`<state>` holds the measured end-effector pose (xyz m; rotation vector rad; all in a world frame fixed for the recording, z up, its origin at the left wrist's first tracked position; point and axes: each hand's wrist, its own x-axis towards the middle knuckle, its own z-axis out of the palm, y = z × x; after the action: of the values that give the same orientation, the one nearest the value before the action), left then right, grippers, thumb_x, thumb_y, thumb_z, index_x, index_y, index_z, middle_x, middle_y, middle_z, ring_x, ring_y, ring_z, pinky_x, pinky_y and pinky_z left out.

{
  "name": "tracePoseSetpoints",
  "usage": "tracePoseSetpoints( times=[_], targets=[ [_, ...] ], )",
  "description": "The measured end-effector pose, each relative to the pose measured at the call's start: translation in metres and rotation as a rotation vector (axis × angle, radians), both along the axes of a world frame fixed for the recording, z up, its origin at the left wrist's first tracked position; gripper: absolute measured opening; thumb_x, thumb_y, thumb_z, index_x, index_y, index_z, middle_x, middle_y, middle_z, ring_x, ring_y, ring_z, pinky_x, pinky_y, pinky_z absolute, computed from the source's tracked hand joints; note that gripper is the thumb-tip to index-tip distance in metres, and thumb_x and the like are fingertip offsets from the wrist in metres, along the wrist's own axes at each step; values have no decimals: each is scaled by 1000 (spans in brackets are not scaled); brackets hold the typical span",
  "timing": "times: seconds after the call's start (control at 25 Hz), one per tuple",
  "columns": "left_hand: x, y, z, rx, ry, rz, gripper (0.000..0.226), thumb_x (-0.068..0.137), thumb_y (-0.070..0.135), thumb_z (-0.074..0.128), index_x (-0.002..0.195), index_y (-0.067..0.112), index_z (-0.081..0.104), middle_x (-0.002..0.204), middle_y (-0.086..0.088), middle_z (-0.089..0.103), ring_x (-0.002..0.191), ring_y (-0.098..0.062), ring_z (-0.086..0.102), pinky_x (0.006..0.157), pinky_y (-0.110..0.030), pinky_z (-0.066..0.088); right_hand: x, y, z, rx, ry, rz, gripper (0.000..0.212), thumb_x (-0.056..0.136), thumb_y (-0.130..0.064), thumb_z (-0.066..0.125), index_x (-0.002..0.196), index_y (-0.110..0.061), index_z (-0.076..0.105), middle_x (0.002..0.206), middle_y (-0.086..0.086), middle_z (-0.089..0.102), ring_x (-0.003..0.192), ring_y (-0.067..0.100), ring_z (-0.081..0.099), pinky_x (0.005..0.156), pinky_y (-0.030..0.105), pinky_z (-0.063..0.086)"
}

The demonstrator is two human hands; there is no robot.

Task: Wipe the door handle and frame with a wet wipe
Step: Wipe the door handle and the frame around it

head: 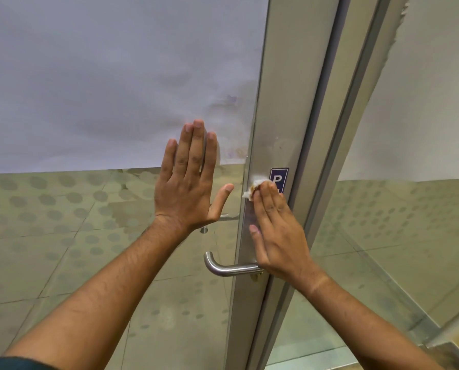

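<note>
A glass door with a grey metal frame (289,89) fills the view. A curved steel lever handle (223,268) sticks out left from the frame, low down. My right hand (279,233) presses a crumpled white wet wipe (255,186), stained brown, flat against the frame just above the handle and beside a small purple sticker (279,178) with a white letter P. My left hand (189,180) lies flat on the glass pane (103,89) to the left of the frame, fingers spread upward, holding nothing.
The upper glass is frosted white with smudges near the frame; the lower glass (63,236) carries a dotted pattern and shows a tiled floor behind. A second handle (227,217) shows through the glass. Right of the frame stands another glass panel (409,209).
</note>
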<state>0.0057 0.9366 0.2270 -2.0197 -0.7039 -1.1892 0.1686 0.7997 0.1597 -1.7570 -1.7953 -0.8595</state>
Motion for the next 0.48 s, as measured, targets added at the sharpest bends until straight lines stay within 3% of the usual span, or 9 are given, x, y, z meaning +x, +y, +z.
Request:
tracePoseSetpoints(
  times=[0.12, 0.36, 0.48],
  targets=[
    [1, -1, 1, 3, 0, 22, 94, 97, 62, 36, 158, -1, 4, 162, -25, 6, 153, -28, -16, 125, -45, -6, 3, -19, -25, -119, -12, -2, 68, 94, -32, 42, 150, 3, 23, 160, 19, 14, 150, 28, 10, 116, 48, 26],
    [1, -1, 1, -6, -1, 27, 94, 97, 63, 35, 158, -1, 1, 161, -25, 6, 152, -28, -16, 125, -45, -6, -1, 11, 30, 75, 98, -11, 68, 98, -30, 36, 152, 4, 14, 162, 18, 3, 151, 31, 3, 123, 42, 5],
    [1, -1, 0, -9, -3, 43, 93, 96, 63, 35, 158, -1, 6, 161, -25, 6, 152, -27, -16, 125, -45, -7, -3, 4, 5, -19, -1, -8, 68, 97, -30, 36, 152, 3, 14, 162, 19, 4, 151, 30, 3, 123, 43, 8]
  ],
)
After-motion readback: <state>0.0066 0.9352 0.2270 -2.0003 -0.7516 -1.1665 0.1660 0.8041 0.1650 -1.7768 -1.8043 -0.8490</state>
